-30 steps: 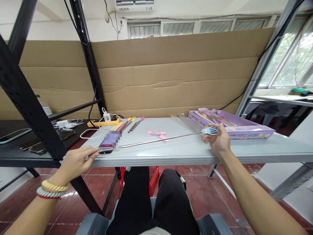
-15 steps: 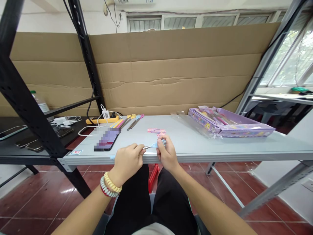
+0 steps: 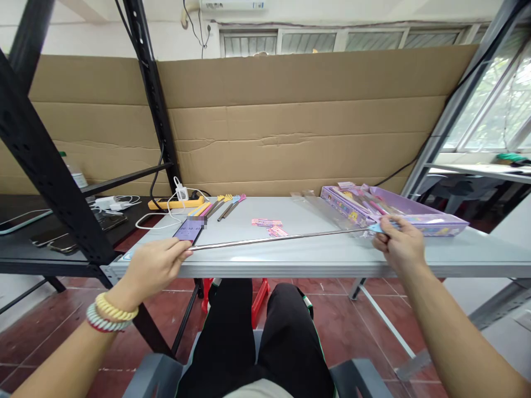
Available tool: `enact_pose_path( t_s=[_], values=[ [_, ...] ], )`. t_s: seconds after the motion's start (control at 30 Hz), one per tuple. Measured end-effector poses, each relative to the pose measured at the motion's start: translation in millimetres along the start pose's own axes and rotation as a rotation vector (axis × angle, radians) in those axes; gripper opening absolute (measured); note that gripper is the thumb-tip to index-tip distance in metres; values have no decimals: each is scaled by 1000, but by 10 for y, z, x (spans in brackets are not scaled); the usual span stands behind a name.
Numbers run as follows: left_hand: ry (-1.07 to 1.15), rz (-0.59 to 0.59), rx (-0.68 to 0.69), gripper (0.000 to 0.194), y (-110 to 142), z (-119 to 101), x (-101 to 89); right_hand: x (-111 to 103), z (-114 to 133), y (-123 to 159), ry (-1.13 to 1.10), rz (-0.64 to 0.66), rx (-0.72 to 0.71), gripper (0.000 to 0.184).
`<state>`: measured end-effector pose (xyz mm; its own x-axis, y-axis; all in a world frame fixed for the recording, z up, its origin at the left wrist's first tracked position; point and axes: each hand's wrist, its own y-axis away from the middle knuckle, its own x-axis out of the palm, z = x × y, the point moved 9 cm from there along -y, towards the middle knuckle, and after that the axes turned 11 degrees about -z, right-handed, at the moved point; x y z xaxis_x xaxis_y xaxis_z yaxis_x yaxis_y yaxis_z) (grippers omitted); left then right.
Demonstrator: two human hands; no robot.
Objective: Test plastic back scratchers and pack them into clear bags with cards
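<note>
A telescopic back scratcher (image 3: 282,237) stretches across in front of me above the table's near edge, its thin metal rod drawn out long. My left hand (image 3: 156,266) is closed on its left end, near the phone. At the other end, my right hand (image 3: 401,243) grips it by the light blue claw head, in front of the purple box; the fingers hide part of the head. Farther back lie several shorter back scratchers (image 3: 232,207) with yellow, blue and pink claw heads. Two pink printed labels (image 3: 266,223) rest on the tabletop behind the rod.
On the grey table (image 3: 257,262) a phone (image 3: 189,230) lies at left, by a yellow power strip (image 3: 174,204) with white cables. An open purple box (image 3: 423,223) with wrapped contents stands at right, clear plastic beside it. A black metal post (image 3: 74,182) rises at left.
My hands have moved far apart, left and right, and the back scratcher's rod has been pulled out from short to long.
</note>
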<state>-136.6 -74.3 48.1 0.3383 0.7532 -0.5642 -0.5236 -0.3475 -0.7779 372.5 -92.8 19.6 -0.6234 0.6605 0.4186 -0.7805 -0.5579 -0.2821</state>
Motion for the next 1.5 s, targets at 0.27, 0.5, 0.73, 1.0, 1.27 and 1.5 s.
enact_pose_path(
  t_s=[0.27,0.5,0.73,1.0,1.27,1.5],
  values=[
    [-57,-17,-2,31,175,374,-26,-149,178,-105,-56,17,-118,25],
    [-69,5,-96,33,237,440,40,66,48,34,-210,94,-3,56],
    [-62,1,-142,31,235,551,-43,137,80,127,-322,135,124,81],
    [42,28,-104,30,126,144,52,731,-54,767,-4,453,9,93],
    [60,86,-210,29,-483,-677,316,1663,-324,1720,-276,745,90,68],
    [382,214,-300,22,-909,-959,903,1858,-356,1470,-57,702,42,81]
  ],
)
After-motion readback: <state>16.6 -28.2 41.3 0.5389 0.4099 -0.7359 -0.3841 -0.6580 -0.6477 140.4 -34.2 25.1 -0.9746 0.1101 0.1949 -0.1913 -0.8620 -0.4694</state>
